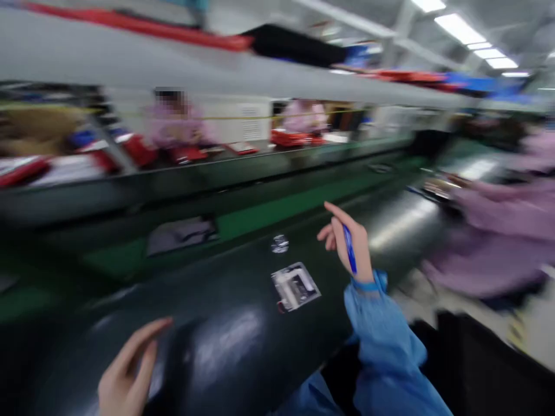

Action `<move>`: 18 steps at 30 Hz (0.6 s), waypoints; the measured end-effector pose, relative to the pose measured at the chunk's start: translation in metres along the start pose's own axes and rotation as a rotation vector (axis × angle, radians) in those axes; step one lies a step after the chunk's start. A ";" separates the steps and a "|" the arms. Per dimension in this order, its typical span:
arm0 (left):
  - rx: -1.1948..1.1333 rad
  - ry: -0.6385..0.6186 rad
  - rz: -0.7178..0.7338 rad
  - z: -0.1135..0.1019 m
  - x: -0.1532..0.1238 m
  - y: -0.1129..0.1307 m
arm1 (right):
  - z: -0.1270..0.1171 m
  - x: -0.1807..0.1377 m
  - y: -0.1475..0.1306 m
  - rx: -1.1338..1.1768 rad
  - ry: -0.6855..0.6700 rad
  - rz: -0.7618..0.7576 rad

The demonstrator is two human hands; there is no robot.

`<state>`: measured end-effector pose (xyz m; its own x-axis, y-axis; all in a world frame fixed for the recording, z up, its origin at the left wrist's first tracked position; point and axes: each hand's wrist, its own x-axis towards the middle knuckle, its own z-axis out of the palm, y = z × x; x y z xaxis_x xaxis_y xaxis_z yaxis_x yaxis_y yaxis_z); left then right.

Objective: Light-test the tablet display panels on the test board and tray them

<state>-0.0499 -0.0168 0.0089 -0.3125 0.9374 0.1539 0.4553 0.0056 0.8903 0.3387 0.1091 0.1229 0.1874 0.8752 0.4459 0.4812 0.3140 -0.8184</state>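
Observation:
My right hand (pixel 349 240) is over the dark work surface (pixel 208 289), its index finger stretched out and the other fingers curled. A slim blue pen-like stick (pixel 349 249) lies along this hand beside the thumb; blur hides its exact kind. Below and left of that hand, a small square part (pixel 296 286), pale and silvery with a dark middle, lies flat. A small round shiny piece (pixel 280 243) lies just behind it. At the lower left, my left hand (pixel 128 370) shows thumb and index finger apart, with nothing seen between them.
Behind the surface runs a green strip (pixel 269 208) with a flat grey piece (pixel 182 234) on it. A long shelf (pixel 217 69) crosses above. Co-workers in pink sleeves (pixel 494 208) work at the right; others sit across, near red trays (pixel 290 138).

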 end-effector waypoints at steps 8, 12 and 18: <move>1.182 0.472 -0.396 -0.140 -0.074 -0.023 | 0.170 -0.139 0.033 0.126 -1.090 -0.174; 1.170 0.257 -0.564 -0.154 -0.104 -0.043 | 0.186 -0.144 0.045 0.182 -1.121 -0.145; 1.131 0.088 -0.601 -0.175 -0.082 -0.042 | 0.180 -0.140 0.054 0.211 -1.062 -0.031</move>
<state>-0.1893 -0.1547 0.0341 -0.7484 0.6588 -0.0770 0.6618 0.7493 -0.0216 0.1842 0.0700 -0.0494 -0.7085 0.7056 0.0086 0.2972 0.3094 -0.9033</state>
